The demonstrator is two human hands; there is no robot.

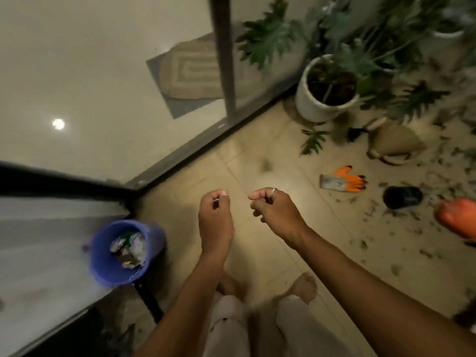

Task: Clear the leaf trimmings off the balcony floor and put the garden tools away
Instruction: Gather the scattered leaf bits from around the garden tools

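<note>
The task looks hardly begun. Leaf trimmings [412,228] lie scattered over the right side of the balcony floor [252,155], and one cut leaf [313,140] lies near the white plant pot [316,106]. An orange work glove [345,180], a black cup [401,197] and a beige bag [396,144] with wooden handles are not put away. A blue bucket [123,251] stands in the left corner and holds only crumpled waste. The left hand [215,215] and the right hand [273,210] hang over bare floor with curled fingers; I cannot tell whether they pinch something.
</note>
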